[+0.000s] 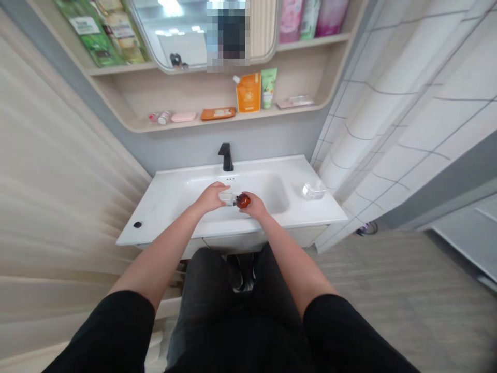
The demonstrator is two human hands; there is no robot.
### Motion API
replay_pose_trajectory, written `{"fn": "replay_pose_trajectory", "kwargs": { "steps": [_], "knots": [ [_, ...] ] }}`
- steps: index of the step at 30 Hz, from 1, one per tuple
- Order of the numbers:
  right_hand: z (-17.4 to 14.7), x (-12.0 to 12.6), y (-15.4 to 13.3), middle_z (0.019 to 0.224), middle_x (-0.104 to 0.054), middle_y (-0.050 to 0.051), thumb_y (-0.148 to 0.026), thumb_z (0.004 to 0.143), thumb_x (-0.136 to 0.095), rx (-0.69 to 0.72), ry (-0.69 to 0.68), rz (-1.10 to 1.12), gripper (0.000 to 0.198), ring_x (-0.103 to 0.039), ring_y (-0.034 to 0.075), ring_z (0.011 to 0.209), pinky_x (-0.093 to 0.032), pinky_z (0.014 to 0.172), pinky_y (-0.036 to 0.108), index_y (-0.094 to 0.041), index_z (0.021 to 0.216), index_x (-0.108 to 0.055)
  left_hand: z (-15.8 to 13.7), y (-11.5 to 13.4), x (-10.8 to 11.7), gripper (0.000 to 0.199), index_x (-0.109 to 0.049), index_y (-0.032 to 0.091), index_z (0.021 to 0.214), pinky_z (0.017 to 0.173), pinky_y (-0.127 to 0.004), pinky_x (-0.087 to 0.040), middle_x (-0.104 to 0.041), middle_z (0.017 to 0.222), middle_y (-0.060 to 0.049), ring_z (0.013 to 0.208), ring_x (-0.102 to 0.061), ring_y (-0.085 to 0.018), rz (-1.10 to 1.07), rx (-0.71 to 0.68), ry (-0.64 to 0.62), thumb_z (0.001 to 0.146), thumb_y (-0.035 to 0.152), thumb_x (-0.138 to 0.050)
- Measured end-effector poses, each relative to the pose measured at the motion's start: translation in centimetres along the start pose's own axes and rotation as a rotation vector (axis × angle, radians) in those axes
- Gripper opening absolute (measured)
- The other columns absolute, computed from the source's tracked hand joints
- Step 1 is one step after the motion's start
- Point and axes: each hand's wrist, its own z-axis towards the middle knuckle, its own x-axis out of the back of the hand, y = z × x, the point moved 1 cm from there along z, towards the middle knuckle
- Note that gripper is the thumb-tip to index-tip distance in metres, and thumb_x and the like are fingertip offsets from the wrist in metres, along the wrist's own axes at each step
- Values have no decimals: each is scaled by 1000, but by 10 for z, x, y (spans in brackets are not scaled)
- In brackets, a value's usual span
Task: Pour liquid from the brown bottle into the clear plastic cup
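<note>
Above the white sink basin (pixel 272 194), my left hand (pixel 210 198) is closed around a small clear bottle (pixel 227 198) held on its side. My right hand (pixel 256 206) grips an amber bottle (pixel 243 201), its shiny rounded surface facing up. The two bottles meet or nearly meet, with a small dark part between them; whether they touch I cannot tell. Behind the hands stands a black faucet (pixel 227 157). A small round black piece (pixel 137 225) lies on the counter's left end.
A clear plastic container (pixel 313 190) sits on the counter's right side. The shelf (pixel 186 123) above holds an orange pouch (pixel 248 93), a green tube (pixel 268 89), an orange wipes pack (pixel 218 113) and a pink box (pixel 184 117). A mirror (pixel 186 36) hangs above.
</note>
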Motion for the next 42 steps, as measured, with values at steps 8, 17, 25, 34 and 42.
{"fn": "replay_pose_trajectory", "kwargs": {
  "steps": [8,17,25,34,42],
  "knots": [
    [1,-2,3,142,-76,8,-21,59,-100,-1,10,25,89,-73,35,130,-55,118,50,-27,143,-69,3,4,3,78,-78,22,141,121,-48,-55,-67,132,-8,125,-70,-32,16,-14,-11,65,28,-94],
    [2,-3,7,143,-76,7,-24,58,-101,14,4,51,92,-73,34,132,-55,119,51,-28,144,-68,7,10,9,76,-77,23,141,120,-47,-54,-68,132,-9,126,-69,-32,56,-37,-33,66,25,-91],
    [3,-3,6,144,-75,9,-25,59,-101,8,2,57,92,-72,35,133,-54,121,52,-27,145,-68,10,12,13,77,-78,23,141,120,-47,-54,-68,135,-9,126,-69,-32,74,-34,-46,65,25,-92],
    [2,-3,7,142,-76,8,-25,58,-101,3,4,80,92,-73,34,131,-54,120,52,-27,145,-68,14,13,14,80,-77,21,143,121,-47,-54,-68,136,-11,127,-70,-34,120,-55,-72,65,27,-93],
    [2,-1,4,143,-76,7,-25,59,-100,-6,-4,90,91,-73,33,131,-55,120,49,-28,144,-69,15,19,18,77,-77,23,142,121,-47,-54,-68,137,-10,127,-69,-33,130,-54,-85,65,25,-88]
  ]
}}
